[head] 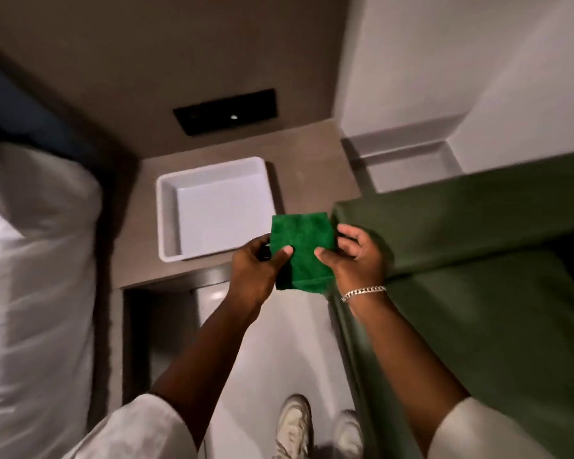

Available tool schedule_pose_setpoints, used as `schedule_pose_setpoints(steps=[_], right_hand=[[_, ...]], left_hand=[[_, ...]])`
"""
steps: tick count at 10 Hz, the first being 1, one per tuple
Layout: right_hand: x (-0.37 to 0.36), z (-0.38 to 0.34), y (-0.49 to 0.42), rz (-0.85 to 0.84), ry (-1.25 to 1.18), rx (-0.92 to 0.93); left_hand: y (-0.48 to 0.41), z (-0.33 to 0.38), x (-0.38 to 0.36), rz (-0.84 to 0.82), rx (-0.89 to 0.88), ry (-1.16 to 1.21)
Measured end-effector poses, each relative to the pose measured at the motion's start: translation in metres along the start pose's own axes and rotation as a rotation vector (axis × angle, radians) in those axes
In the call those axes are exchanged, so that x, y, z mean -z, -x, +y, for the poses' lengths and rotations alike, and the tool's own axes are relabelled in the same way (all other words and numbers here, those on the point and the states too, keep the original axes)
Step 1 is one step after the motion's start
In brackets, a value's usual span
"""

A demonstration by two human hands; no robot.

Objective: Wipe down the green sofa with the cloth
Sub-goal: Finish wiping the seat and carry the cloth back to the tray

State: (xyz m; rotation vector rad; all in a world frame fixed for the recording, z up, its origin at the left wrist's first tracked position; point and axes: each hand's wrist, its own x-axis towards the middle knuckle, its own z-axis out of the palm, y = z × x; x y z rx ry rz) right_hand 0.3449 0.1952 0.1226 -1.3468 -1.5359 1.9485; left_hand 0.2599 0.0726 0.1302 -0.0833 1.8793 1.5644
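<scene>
Green sofa (478,309): located right of both hands, armrest running far-right. Cloth (299,250), folded, is pinched between left hand (256,270) and right hand (355,260); right hand is judged nearer the armrest

An empty white tray (212,207) sits on the brown desk (312,150) before me; white bedding (37,260) lies alongside; a black wall panel (226,115) above.
</scene>
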Motion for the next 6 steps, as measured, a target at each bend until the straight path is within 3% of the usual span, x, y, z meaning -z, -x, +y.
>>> schedule_pose_setpoints(steps=[1,3,4,5,6], right_hand=[[-0.076,0.006,-0.051,-0.089,0.164,0.071],[-0.183,0.042,-0.152,-0.155,0.369,0.159],[-0.213,0.073,-0.185,-0.202,0.478,0.151],[-0.219,0.089,-0.202,-0.374,0.569,0.0],[-0.215,0.07,-0.188,-0.422,0.551,-0.042]], left_hand=[[-0.065,0.002,0.042,0.166,-0.003,-0.022],[-0.181,-0.019,0.074,0.458,0.045,-0.365],[-0.218,-0.034,0.084,0.519,0.14,-0.422],[-0.235,-0.045,0.097,0.392,0.205,-0.422],[-0.237,-0.037,0.102,0.335,0.188,-0.407]])
